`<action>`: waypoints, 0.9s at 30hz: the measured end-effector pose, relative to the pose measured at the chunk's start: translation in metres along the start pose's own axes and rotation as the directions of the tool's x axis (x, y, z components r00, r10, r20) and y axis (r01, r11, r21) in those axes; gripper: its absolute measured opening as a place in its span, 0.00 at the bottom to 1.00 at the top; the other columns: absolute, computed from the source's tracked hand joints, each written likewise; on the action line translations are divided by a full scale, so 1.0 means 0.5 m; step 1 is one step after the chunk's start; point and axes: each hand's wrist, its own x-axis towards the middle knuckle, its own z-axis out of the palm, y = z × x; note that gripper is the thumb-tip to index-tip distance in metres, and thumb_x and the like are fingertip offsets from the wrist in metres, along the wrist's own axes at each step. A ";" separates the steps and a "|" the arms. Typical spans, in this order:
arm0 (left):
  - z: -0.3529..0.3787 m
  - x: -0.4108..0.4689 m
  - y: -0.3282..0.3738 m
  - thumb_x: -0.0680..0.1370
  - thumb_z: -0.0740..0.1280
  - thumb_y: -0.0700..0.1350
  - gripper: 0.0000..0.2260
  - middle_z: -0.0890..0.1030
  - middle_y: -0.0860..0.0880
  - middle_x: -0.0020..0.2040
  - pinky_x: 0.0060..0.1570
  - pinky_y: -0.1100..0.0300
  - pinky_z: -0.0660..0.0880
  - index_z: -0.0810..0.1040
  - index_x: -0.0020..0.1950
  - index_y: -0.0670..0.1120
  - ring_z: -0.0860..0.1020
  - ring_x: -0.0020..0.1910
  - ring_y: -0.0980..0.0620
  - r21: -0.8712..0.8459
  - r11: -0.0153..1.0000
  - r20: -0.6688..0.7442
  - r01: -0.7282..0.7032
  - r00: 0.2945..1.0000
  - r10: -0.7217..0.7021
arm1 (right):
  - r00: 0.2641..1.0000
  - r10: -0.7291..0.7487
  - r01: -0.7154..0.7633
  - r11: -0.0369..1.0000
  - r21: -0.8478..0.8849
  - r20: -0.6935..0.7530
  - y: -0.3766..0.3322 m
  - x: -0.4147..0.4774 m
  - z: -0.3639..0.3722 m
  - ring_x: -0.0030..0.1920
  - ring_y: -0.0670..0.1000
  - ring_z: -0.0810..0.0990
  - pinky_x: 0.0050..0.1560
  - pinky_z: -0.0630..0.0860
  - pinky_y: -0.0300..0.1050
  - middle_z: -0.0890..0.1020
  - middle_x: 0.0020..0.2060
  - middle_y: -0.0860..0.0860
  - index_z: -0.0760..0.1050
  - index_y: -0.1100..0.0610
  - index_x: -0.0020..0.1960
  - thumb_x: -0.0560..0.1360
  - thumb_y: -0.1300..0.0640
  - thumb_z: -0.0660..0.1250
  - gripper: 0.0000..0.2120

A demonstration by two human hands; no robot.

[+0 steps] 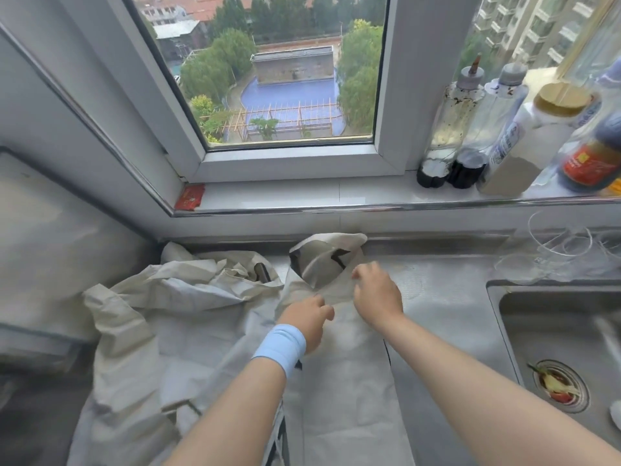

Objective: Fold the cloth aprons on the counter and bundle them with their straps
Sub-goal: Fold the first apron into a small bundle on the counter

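A pale beige apron (349,375) lies as a long folded strip down the middle of the steel counter, its far end curled up with a dark strap (340,256) showing. My left hand (311,319), with a light blue wristband, rests on the strip with its fingers curled at the cloth. My right hand (376,294) pinches the cloth's edge just beyond it. A second beige apron (141,317) lies crumpled in a heap to the left.
A steel sink (557,331) with food scraps in its drain sits at the right. Bottles and jars (504,129) stand on the windowsill at the back right. Clear glassware (564,253) stands behind the sink. A grey wall borders the left.
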 end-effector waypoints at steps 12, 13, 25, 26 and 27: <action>0.122 -0.125 0.012 0.73 0.62 0.34 0.21 0.72 0.51 0.66 0.59 0.54 0.68 0.76 0.63 0.51 0.70 0.65 0.46 -0.269 0.945 -0.208 0.188 0.946 -0.247 | 0.850 -0.230 0.392 0.878 -0.276 0.473 0.028 -0.088 0.084 0.79 0.58 0.40 0.77 0.43 0.60 0.40 0.80 0.58 0.45 0.48 0.81 0.80 0.42 0.55 0.34; 0.124 -0.131 0.014 0.72 0.62 0.34 0.19 0.74 0.50 0.61 0.55 0.53 0.70 0.77 0.59 0.50 0.73 0.61 0.45 -0.265 0.945 -0.241 0.189 0.937 -0.255 | 0.856 -0.270 0.418 0.862 -0.285 0.441 0.024 -0.095 0.083 0.79 0.59 0.42 0.77 0.46 0.61 0.43 0.80 0.59 0.48 0.49 0.81 0.80 0.47 0.58 0.33; 0.214 -0.297 0.122 0.77 0.62 0.49 0.07 0.74 0.52 0.56 0.51 0.55 0.71 0.74 0.54 0.54 0.76 0.54 0.47 -0.249 0.956 0.065 0.157 0.987 -0.145 | 0.783 -0.538 0.587 0.806 -0.083 0.313 0.065 -0.402 0.083 0.54 0.55 0.74 0.50 0.73 0.50 0.75 0.54 0.51 0.75 0.51 0.58 0.69 0.45 0.69 0.19; 0.233 -0.324 0.131 0.76 0.62 0.50 0.08 0.73 0.52 0.57 0.51 0.56 0.70 0.74 0.55 0.54 0.76 0.55 0.47 -0.234 0.962 0.064 0.142 0.989 -0.130 | 0.766 -0.524 0.592 0.801 -0.092 0.371 0.068 -0.442 0.081 0.59 0.54 0.72 0.57 0.72 0.51 0.73 0.59 0.51 0.73 0.51 0.61 0.68 0.40 0.68 0.25; 0.254 -0.351 0.142 0.76 0.63 0.50 0.09 0.73 0.53 0.58 0.51 0.56 0.69 0.75 0.55 0.54 0.75 0.55 0.47 -0.226 0.966 0.043 0.127 0.992 -0.120 | 0.749 -0.491 0.593 0.796 -0.119 0.444 0.072 -0.484 0.080 0.64 0.54 0.69 0.63 0.69 0.52 0.70 0.64 0.51 0.70 0.50 0.64 0.66 0.35 0.66 0.31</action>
